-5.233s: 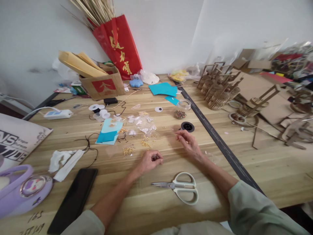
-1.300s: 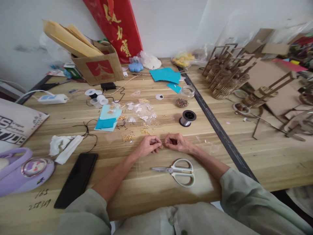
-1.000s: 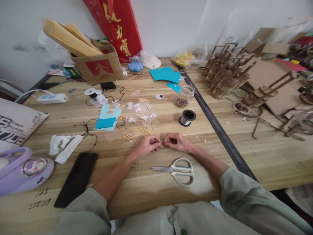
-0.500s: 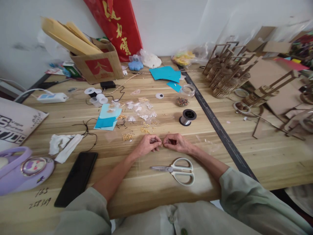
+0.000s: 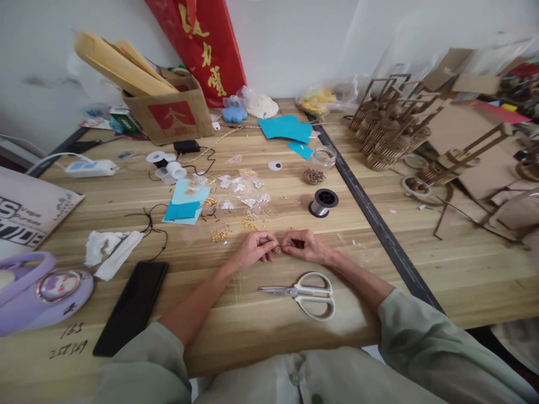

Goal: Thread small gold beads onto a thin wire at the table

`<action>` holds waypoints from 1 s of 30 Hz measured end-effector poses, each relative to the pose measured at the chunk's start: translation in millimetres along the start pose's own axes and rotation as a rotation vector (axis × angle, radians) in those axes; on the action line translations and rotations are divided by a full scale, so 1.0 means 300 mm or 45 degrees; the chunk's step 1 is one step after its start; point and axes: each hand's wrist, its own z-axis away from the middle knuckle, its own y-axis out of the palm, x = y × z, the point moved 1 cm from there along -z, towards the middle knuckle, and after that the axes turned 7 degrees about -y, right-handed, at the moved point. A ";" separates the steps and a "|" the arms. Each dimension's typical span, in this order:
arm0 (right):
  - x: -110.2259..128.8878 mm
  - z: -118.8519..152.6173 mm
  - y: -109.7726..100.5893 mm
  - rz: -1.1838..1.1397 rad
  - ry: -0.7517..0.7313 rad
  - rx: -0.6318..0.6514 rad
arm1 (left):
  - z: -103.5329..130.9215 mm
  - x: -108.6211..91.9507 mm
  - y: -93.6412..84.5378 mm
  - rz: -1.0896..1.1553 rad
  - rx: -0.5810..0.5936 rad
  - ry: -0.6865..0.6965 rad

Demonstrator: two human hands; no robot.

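My left hand (image 5: 255,248) is closed in a pinch on a tiny brownish-gold, bead-like piece (image 5: 277,249), too small to make out fully. Close beside it, my right hand (image 5: 304,246) is also pinched, its fingertips almost touching that piece. What the right fingers hold, if anything, is hidden. Scissors (image 5: 300,292) with white handles lie on the table just below both hands. Small gold beads (image 5: 219,235) rest in a pile left of my left hand, and more gold pieces (image 5: 250,220) are scattered beyond it. A spool of fine wire (image 5: 323,202) stands beyond my right hand.
Clear bags of silvery pieces (image 5: 248,193), blue cards (image 5: 184,210) and a jar of beads (image 5: 315,175) sit farther back. A black phone (image 5: 131,308) and a purple case (image 5: 46,292) lie left. Small wooden baskets (image 5: 381,134) stand right, past a black strip (image 5: 370,213).
Both hands stay in nearly the same place, still pinched together, with only slight finger movement. Nothing on the table has visibly moved.
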 end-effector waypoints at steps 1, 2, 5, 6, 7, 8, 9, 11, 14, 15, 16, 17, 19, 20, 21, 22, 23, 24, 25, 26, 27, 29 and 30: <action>0.000 0.000 0.000 -0.004 0.003 0.000 | 0.000 0.001 0.000 -0.001 0.006 0.005; 0.001 0.000 0.000 -0.008 0.004 -0.002 | 0.000 0.001 -0.001 -0.003 0.013 0.010; 0.002 0.000 0.001 -0.011 -0.006 -0.002 | -0.001 0.003 -0.002 -0.001 0.026 0.016; 0.003 -0.001 0.001 -0.008 -0.007 -0.004 | -0.002 0.004 -0.002 0.006 0.030 0.012; 0.003 -0.001 0.001 -0.005 -0.005 -0.006 | -0.004 0.004 -0.003 0.018 0.034 0.006; 0.003 -0.001 0.001 -0.003 -0.002 -0.007 | -0.005 0.004 -0.003 0.033 0.037 -0.004; 0.003 -0.001 0.001 -0.003 0.003 -0.009 | -0.006 0.003 -0.004 0.052 0.041 -0.017; 0.002 -0.001 0.000 -0.008 0.008 -0.005 | -0.006 0.000 -0.006 0.084 0.047 -0.042; 0.000 0.000 0.000 -0.014 0.002 -0.001 | -0.002 -0.005 -0.007 0.082 0.053 -0.039; 0.000 0.000 0.000 -0.015 0.000 -0.003 | 0.000 -0.006 -0.006 0.065 0.050 -0.026; -0.001 0.000 0.000 -0.016 -0.002 -0.006 | 0.001 -0.006 -0.005 0.045 0.043 -0.014; -0.001 0.000 -0.001 -0.018 -0.004 -0.011 | 0.002 -0.005 -0.004 0.028 0.033 -0.007; -0.001 0.000 -0.001 -0.028 0.000 -0.014 | 0.004 -0.003 -0.001 0.011 0.008 -0.008; 0.000 0.000 -0.001 -0.034 0.005 -0.012 | 0.004 -0.003 0.000 0.010 -0.001 -0.011; 0.000 -0.001 -0.002 -0.042 0.011 -0.008 | 0.004 -0.004 0.001 0.013 -0.007 -0.011; 0.000 -0.001 -0.002 -0.050 0.020 -0.007 | 0.004 -0.005 0.002 0.020 -0.009 -0.007; 0.000 -0.001 -0.003 -0.058 0.029 -0.007 | 0.004 -0.007 0.003 0.029 -0.008 -0.003; 0.000 -0.002 -0.003 -0.065 0.038 -0.005 | 0.004 -0.008 0.003 0.041 -0.008 0.002; 0.000 -0.002 -0.004 -0.070 0.045 -0.007 | 0.004 -0.009 0.003 0.053 -0.009 0.005; 0.000 -0.002 -0.004 -0.074 0.049 -0.008 | 0.003 -0.010 0.003 0.064 -0.015 0.007; 0.000 -0.002 -0.004 -0.077 0.048 -0.006 | 0.003 -0.009 0.003 0.072 -0.022 0.005; -0.001 -0.002 -0.005 -0.078 0.038 -0.003 | 0.001 -0.006 0.003 0.082 -0.034 -0.002; -0.002 -0.002 -0.005 -0.076 0.035 -0.004 | -0.001 -0.004 0.003 0.083 -0.037 -0.006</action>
